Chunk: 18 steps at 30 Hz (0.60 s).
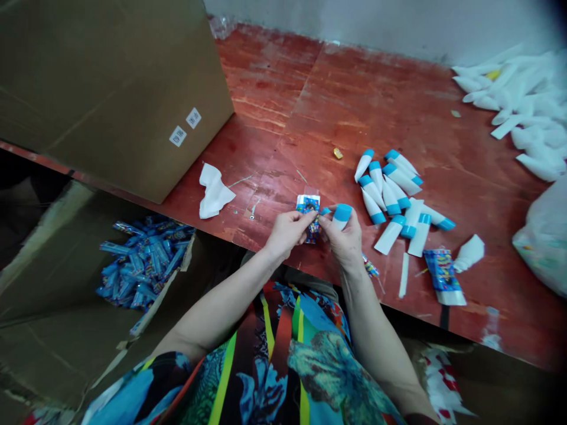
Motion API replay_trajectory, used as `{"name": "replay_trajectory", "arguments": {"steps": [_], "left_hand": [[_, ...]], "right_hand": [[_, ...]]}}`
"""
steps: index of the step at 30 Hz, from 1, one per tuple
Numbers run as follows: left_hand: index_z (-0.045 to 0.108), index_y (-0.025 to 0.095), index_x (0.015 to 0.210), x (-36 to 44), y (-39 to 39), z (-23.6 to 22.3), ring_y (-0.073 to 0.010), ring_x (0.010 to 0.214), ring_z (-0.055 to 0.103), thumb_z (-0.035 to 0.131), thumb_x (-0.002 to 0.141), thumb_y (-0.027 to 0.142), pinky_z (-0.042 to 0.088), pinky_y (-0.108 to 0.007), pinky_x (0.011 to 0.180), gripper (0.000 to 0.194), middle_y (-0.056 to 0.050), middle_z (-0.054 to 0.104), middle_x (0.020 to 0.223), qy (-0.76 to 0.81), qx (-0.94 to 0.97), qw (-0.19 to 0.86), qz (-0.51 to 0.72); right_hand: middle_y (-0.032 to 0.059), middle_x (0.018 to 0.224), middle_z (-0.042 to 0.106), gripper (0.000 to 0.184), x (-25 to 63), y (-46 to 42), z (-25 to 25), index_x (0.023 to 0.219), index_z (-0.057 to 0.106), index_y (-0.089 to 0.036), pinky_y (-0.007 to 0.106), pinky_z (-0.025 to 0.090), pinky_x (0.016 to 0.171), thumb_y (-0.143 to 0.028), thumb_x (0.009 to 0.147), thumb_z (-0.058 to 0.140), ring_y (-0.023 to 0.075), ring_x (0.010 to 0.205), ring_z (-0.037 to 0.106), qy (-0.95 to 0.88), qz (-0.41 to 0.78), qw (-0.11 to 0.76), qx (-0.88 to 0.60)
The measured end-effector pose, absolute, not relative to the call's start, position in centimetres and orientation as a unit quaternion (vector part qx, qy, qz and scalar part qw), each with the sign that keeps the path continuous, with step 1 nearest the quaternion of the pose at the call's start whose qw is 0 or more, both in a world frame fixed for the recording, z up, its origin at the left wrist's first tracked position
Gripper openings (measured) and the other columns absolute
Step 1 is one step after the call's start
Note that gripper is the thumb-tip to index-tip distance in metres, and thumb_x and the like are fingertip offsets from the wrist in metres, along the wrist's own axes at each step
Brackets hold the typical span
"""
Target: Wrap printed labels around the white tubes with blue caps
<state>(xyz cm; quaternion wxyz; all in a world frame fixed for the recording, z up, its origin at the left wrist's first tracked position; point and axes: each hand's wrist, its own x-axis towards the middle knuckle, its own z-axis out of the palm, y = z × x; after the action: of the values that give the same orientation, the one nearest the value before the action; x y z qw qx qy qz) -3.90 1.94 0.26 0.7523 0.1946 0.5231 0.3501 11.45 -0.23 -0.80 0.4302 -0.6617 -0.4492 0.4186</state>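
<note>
Near the front edge of the table, my left hand (286, 235) pinches a small blue printed packet (311, 203) with a white top edge. My right hand (345, 243) is closed around a white tube with a blue end (342, 215). Its thumb and forefinger meet at the packet's right side, and a second bit of blue shows between the fingers there. What lies under the fingertips is hidden. To the right of my right hand is a loose pile of similar blue-ended white tubes (392, 186). Another printed packet (443, 274) lies farther right.
A large cardboard box (133, 88) stands at the back left. Below the table edge, an open carton (39, 330) holds many blue wrapped sticks (142, 265). A crumpled white piece (215, 192) lies left. White pieces (531, 106) and a plastic bag (544, 236) sit far right.
</note>
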Motion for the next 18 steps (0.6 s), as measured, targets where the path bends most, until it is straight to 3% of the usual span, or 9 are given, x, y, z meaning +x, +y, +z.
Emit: {"name": "replay_trajectory", "arguments": {"steps": [4,8,11,14,18], "left_hand": [[0.059,0.02,0.07,-4.1,2.2,0.4,-0.0051,0.039,0.037,0.082,0.108,0.044,0.02,-0.024,0.046,0.05,0.007,0.047,0.05,0.501,0.148,0.785,0.334],[0.059,0.019,0.071,-4.0,2.3,0.3,-0.0032,0.041,0.037,0.089,0.101,0.04,0.021,-0.023,0.046,0.047,0.006,0.052,0.054,0.494,0.127,0.784,0.354],[0.058,0.018,0.071,-3.9,2.5,0.1,-0.0027,0.042,0.036,0.091,0.099,0.042,0.022,-0.023,0.046,0.05,0.006,0.053,0.054,0.496,0.108,0.777,0.373],[0.055,0.02,0.07,-4.0,2.7,-0.1,-0.003,0.042,0.036,0.094,0.096,0.05,0.021,-0.024,0.046,0.056,0.007,0.052,0.053,0.508,0.095,0.766,0.384],[0.055,0.021,0.07,-4.4,2.8,-0.1,-0.004,0.042,0.037,0.096,0.092,0.058,0.02,-0.024,0.046,0.06,0.007,0.05,0.053,0.511,0.098,0.762,0.385]], "right_hand": [[-0.0034,0.09,0.074,0.041,11.0,-0.2,-0.7,0.11,0.062,-0.03,0.036,0.059,0.072,-0.048,0.084,0.087,0.0185,0.073,0.067,-0.472,0.392,0.427,-0.664],[-0.0082,0.08,0.064,0.051,10.6,-0.3,-1.6,0.121,0.058,-0.032,0.031,0.046,0.049,-0.056,0.086,0.086,0.0138,0.051,0.051,-0.404,0.443,0.46,-0.655],[-0.0107,0.078,0.059,0.062,11.0,-0.5,-2.2,0.134,0.054,-0.034,0.029,0.04,0.044,-0.068,0.092,0.082,0.0121,0.046,0.044,-0.361,0.492,0.471,-0.637],[-0.0064,0.09,0.068,0.067,12.4,-1.2,-1.6,0.144,0.05,-0.035,0.029,0.044,0.044,-0.079,0.098,0.071,0.0131,0.049,0.051,-0.374,0.543,0.44,-0.609],[0.0034,0.109,0.078,0.075,14.0,-2.9,0.1,0.159,0.048,-0.035,0.035,0.059,0.052,-0.078,0.102,0.069,0.0194,0.062,0.068,-0.457,0.564,0.354,-0.59]]}}
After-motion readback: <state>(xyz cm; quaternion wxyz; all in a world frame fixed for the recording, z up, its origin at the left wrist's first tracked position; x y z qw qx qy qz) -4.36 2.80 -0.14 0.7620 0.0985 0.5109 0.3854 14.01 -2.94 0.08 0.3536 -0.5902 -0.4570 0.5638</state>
